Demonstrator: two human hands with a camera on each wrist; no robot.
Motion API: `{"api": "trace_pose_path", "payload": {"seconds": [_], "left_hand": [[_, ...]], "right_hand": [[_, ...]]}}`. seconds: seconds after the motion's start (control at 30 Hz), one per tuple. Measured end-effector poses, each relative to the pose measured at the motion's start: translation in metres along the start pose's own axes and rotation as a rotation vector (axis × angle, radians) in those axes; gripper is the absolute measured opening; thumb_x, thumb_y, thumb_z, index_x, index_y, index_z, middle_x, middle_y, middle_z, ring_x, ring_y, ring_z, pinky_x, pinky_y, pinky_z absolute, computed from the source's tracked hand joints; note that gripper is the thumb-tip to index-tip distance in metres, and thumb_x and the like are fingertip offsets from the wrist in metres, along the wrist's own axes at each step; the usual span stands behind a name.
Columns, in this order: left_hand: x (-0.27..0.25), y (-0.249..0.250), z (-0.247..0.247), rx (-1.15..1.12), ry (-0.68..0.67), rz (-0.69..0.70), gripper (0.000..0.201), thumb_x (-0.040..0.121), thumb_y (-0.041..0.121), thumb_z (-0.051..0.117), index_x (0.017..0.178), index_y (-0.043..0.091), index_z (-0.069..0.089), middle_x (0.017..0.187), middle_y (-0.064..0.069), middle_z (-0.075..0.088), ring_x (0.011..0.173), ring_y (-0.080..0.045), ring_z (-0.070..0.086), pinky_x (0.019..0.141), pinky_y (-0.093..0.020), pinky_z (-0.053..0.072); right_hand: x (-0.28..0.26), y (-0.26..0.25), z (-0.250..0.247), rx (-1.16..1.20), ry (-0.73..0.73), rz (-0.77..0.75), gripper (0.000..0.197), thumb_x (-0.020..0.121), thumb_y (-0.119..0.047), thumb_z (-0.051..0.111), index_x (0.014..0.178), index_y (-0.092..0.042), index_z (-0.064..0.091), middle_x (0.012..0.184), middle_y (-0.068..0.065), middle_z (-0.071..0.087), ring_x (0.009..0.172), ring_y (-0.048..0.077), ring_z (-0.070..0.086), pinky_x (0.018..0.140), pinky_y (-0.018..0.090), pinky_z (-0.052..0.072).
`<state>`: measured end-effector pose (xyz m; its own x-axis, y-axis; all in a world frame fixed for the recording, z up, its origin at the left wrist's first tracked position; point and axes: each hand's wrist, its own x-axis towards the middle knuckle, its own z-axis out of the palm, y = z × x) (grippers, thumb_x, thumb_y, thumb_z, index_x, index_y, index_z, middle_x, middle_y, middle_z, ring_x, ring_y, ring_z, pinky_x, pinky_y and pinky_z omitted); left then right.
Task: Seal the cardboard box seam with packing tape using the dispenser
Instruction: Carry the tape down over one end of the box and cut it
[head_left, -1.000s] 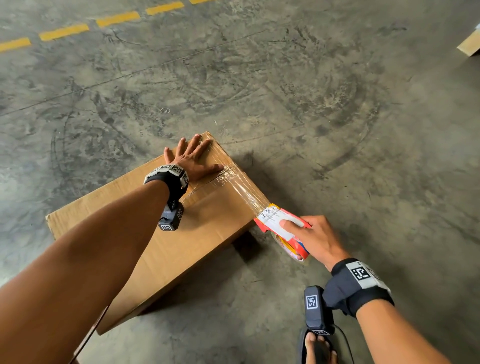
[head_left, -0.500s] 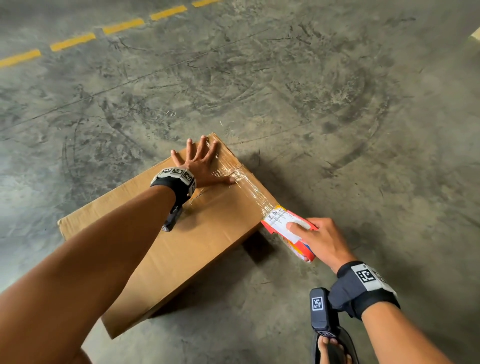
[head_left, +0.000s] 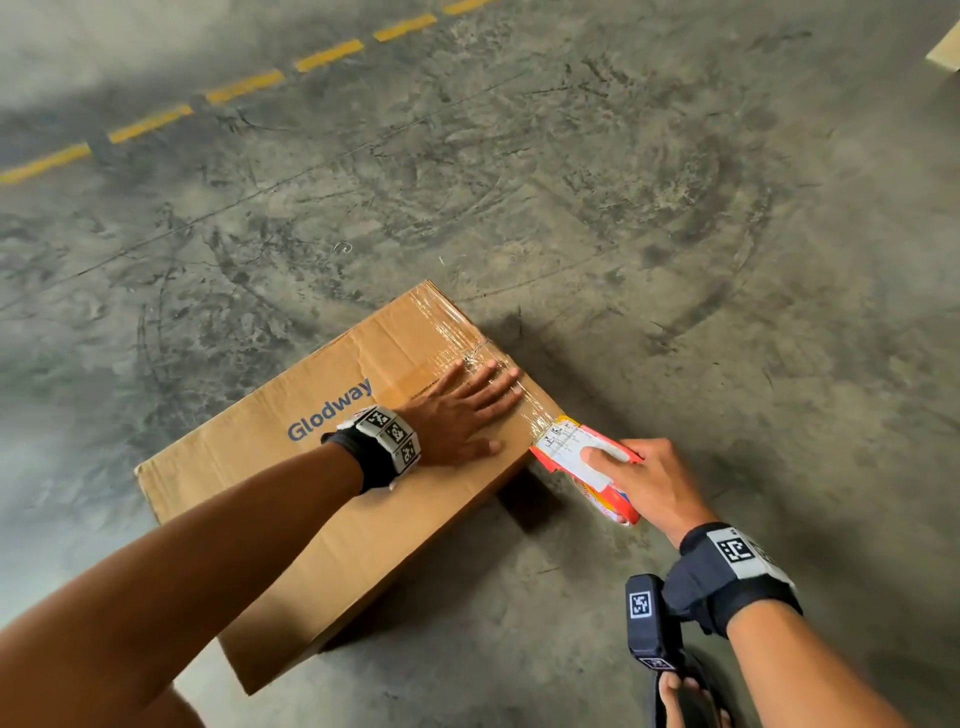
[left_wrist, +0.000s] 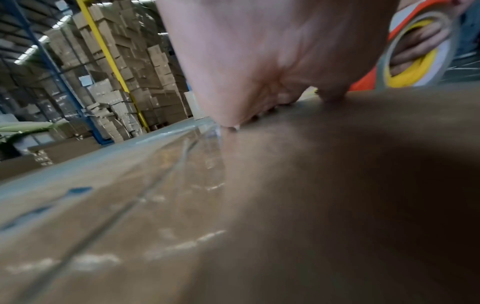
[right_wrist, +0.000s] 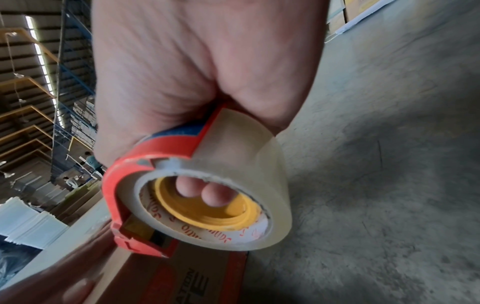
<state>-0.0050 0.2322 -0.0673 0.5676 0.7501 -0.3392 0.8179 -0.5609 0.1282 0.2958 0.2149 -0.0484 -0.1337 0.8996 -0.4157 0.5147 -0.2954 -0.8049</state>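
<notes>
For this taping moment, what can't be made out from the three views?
- Seam under the left hand: head view, covered by palm and fingers.
- Dispenser cutting edge: head view, hidden by its label and the right hand; whether the tape is cut, unclear.
- Box near corner: head view, behind the left forearm.
- Tape on the box top: left wrist view, blurred.
- Red print on the box side: right wrist view, cut off.
</notes>
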Motion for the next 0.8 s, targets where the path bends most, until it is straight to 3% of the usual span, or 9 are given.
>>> {"api": "trace_pose_path", "payload": {"seconds": [0.13,0.2,0.3,0.37,0.43,0.5,0.57,0.63,0.8], "left_hand": [[-0.001,0.014,0.006,-0.069,0.014,-0.032,0.072,0.104,0.051,0.02,0.157,0.02,-0.016,0.164,-0.001,-0.026,0.15,-0.028,-0.025,0.121,-0.059,-0.007],[0.0,0.023,0.008,-0.07,0.028,-0.089,0.076,0.101,0.058,0.013,0.157,0.016,-0.016,0.163,-0.004,-0.027,0.15,-0.03,-0.024,0.12,-0.062,-0.005],[0.007,0.045,0.015,-0.013,0.043,-0.174,0.098,0.088,0.08,0.006,0.157,0.013,-0.015,0.162,-0.012,-0.027,0.149,-0.037,-0.024,0.116,-0.068,-0.006],[0.009,0.054,0.018,0.035,0.051,-0.195,0.109,0.081,0.088,0.017,0.157,0.017,-0.016,0.162,-0.016,-0.025,0.148,-0.041,-0.024,0.113,-0.072,-0.008],[0.01,0.056,0.022,0.058,0.07,-0.218,0.102,0.087,0.076,0.035,0.157,0.02,-0.015,0.164,-0.017,-0.02,0.149,-0.043,-0.019,0.113,-0.073,-0.004],[0.009,0.057,0.02,0.046,0.086,-0.245,0.096,0.09,0.065,0.04,0.158,0.022,-0.012,0.165,-0.016,-0.016,0.15,-0.043,-0.015,0.113,-0.073,-0.002],[0.009,0.059,0.018,0.038,0.061,-0.262,0.093,0.091,0.062,0.039,0.157,0.024,-0.015,0.165,-0.015,-0.019,0.15,-0.042,-0.016,0.113,-0.073,-0.003],[0.01,0.061,0.016,0.024,0.043,-0.267,0.091,0.091,0.062,0.033,0.157,0.025,-0.017,0.164,-0.014,-0.022,0.15,-0.042,-0.018,0.114,-0.073,-0.003],[0.009,0.064,0.01,-0.002,0.009,-0.282,0.089,0.082,0.062,0.015,0.156,0.026,-0.018,0.163,-0.013,-0.025,0.149,-0.041,-0.021,0.114,-0.072,-0.002]], "right_hand": [[0.0,0.002,0.002,0.013,-0.003,0.017,0.028,0.081,-0.04,0.081,0.072,-0.014,0.077,0.056,-0.007,0.07,0.049,0.009,0.062,0.054,0.032,0.049],[-0.001,-0.001,0.002,0.011,-0.003,0.023,0.037,0.074,-0.047,0.078,0.076,-0.009,0.077,0.059,0.001,0.069,0.053,0.016,0.061,0.054,0.033,0.049],[-0.004,-0.004,0.001,-0.014,0.004,0.019,0.042,0.075,-0.045,0.076,0.076,-0.003,0.073,0.065,0.018,0.067,0.052,0.019,0.057,0.051,0.031,0.045],[-0.005,-0.003,0.002,-0.007,0.0,0.021,0.045,0.074,-0.047,0.075,0.075,-0.002,0.071,0.062,0.015,0.067,0.051,0.018,0.056,0.051,0.032,0.044],[-0.007,-0.002,0.001,0.012,0.009,0.011,0.052,0.07,-0.052,0.074,0.077,-0.001,0.07,0.059,0.007,0.062,0.053,0.017,0.053,0.053,0.033,0.043],[-0.008,0.0,-0.001,0.04,0.016,0.012,0.047,0.073,-0.049,0.076,0.076,-0.003,0.071,0.058,0.007,0.062,0.054,0.016,0.053,0.054,0.033,0.043],[-0.01,0.001,-0.008,0.052,0.013,0.011,0.03,0.081,-0.038,0.081,0.068,-0.012,0.074,0.054,0.0,0.061,0.052,0.012,0.052,0.053,0.028,0.042],[-0.014,0.006,-0.014,0.045,0.017,-0.004,0.031,0.086,-0.029,0.082,0.057,-0.022,0.073,0.05,-0.009,0.057,0.049,0.009,0.048,0.05,0.023,0.04],[-0.02,0.013,-0.015,0.041,0.024,0.001,0.026,0.085,-0.033,0.081,0.067,-0.015,0.075,0.054,-0.008,0.058,0.054,0.012,0.05,0.053,0.026,0.041]]}}
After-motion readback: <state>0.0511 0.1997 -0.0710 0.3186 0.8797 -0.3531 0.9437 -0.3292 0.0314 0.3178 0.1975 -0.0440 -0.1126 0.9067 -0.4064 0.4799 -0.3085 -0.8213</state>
